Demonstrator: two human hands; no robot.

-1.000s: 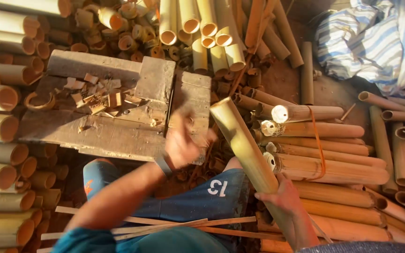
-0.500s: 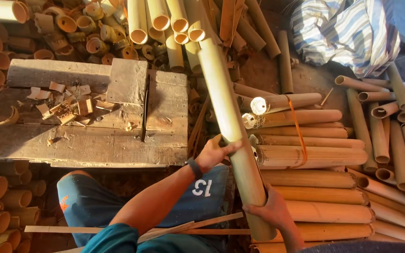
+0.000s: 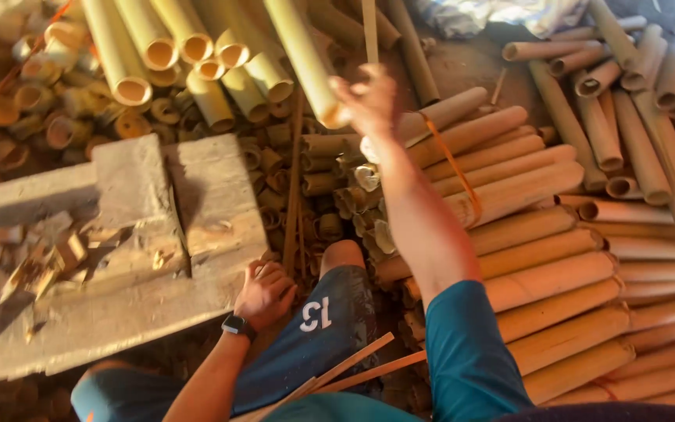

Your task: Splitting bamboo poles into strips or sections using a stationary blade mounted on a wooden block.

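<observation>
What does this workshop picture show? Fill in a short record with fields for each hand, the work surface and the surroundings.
Left hand: resting open at the edge of the wooden block, smartwatch on the wrist
Right hand: raised, fingers open, at the end of a bamboo pole
Block top: small wood offcuts
Surroundings: bundled bamboo poles, short bamboo rings

We sit with our knee (image 3: pixel 343 258) between the wooden block (image 3: pixel 130 258) on the left and the stacked bamboo lengths (image 3: pixel 556 266) on the right. Our left hand (image 3: pixel 265 293) rests at the block's near right corner. Wood chips (image 3: pixel 41 262) lie on the block's left part. Beyond the block lies a heap of short bamboo rings (image 3: pixel 33 117). Our right hand (image 3: pixel 369 101) is raised ahead, touching the end of a long bamboo pole (image 3: pixel 302 59). Thin strips (image 3: pixel 353 367) lie across our lap.
</observation>
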